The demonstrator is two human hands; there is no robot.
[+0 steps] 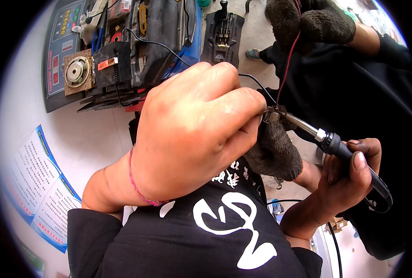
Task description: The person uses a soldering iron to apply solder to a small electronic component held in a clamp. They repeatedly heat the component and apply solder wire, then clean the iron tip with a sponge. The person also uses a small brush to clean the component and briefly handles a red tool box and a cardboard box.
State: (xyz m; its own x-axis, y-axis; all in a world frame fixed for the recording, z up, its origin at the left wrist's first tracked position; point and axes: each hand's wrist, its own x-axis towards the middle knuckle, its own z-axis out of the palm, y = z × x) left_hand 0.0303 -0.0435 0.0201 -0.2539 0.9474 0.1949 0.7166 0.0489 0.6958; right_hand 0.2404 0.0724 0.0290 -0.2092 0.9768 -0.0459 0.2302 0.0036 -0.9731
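White wall (76, 134) stands left of the hands, carrying a blue-bordered poster (34, 180).

Right hand (349, 171): fingers and thumb closed around the black handle of the soldering iron (331, 141). Left hand (192, 120): fingers curled in, tips beside the joint (273, 113); whether they pinch anything cannot be told. The joint lies between the hands, above another person's gloved hand (277, 153). Red wire (290, 65) and black wire (257, 82) run to it.

Step in hand, as judged: heating the wire joint, with the iron's tip at it. Next move calls for a steady tip and motionless wires.

Markings: the poster bears dense print; the panel (62, 51) beyond the left hand bears red lettering and coloured buttons; the shirt (169, 241) below the hands bears large white characters. No brand is identified.
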